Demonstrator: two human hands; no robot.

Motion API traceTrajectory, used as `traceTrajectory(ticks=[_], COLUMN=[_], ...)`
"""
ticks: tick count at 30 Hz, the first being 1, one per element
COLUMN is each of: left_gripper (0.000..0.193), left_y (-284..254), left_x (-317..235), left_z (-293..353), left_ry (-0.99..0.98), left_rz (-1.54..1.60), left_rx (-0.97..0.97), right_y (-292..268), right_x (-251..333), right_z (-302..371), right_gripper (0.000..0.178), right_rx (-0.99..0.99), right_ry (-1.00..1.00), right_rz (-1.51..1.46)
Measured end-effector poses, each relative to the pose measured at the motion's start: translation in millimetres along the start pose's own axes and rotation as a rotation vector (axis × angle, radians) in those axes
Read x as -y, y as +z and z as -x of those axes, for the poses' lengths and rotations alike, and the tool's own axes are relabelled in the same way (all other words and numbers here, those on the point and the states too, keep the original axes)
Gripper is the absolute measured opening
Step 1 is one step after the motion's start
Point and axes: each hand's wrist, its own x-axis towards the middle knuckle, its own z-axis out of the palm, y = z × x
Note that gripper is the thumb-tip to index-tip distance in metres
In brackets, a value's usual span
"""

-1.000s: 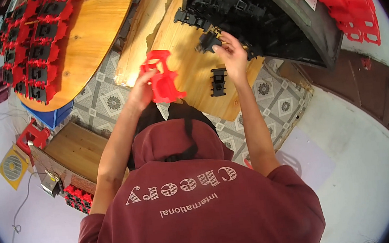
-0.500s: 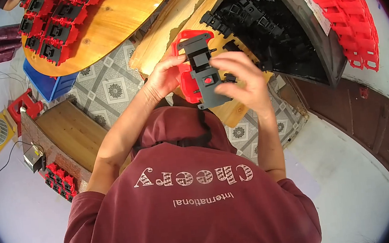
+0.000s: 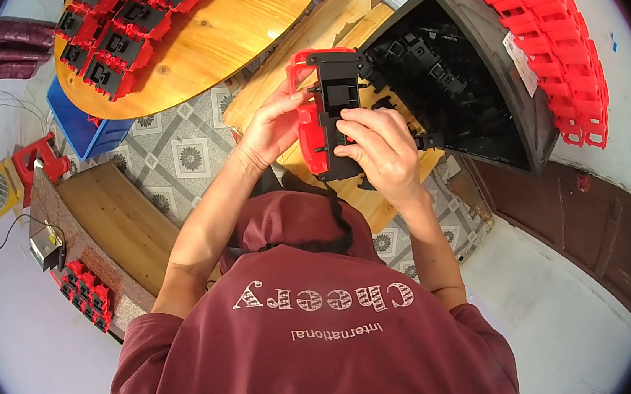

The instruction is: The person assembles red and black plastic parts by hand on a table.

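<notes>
My left hand (image 3: 272,131) grips a red plastic housing (image 3: 310,132) by its left side, holding it up in front of me. A long black plastic part (image 3: 336,69) lies against the housing's right side, with small pegs sticking out. My right hand (image 3: 384,151) is closed, thumb and fingertips pressed together on the lower half of the black part. Those fingers cover the middle of it, so what lies under them is hidden.
A black crate (image 3: 506,111) of loose black parts stands at right on a wooden bench (image 3: 314,39). Red housings (image 3: 544,34) are stacked beyond it. An oval wooden table (image 3: 195,75) bears red-and-black assemblies (image 3: 122,44). A blue bin (image 3: 82,133) stands under its left edge.
My right hand has gone from spread fingers to a pinch on the black part's lower half, covering the red spot there. The housing has turned slightly.
</notes>
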Motion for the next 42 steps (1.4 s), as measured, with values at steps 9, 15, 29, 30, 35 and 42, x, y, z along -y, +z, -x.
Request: traceTrajectory(ticks=[9,15,29,30,35,42], left_gripper=[0.077,0.091,0.071,0.07,0.063,0.047], left_y=[7,18,36,35,33,36], left_x=[2,5,1,3,15,28], left_z=[-1,-1,-9,-7,-9,-10], left_ry=[0.0,0.186,0.238,0.247,0.252,0.61], left_rz=[0.044,-0.417,-0.401,-0.386,-0.553,-0.962], left_rx=[0.081,-0.107,-0.206,-0.17,-0.155,-0.236], right_y=[3,10,32,32,30,30], right_x=[9,0,-20,-24,-38,-21], right_z=[-1,-2,-15,-15,-18,-22], right_gripper=[0.041,0.04,0.033,0.036,0.04,0.032], right_rx=[0.042,-0.023,-0.254,-0.337,-0.189,-0.224], right_ry=[-0.045,0.068,0.353,0.387,0.841,0.637], right_rz=[0.127,0.055,-0.311,-0.287,-0.767,-0.643])
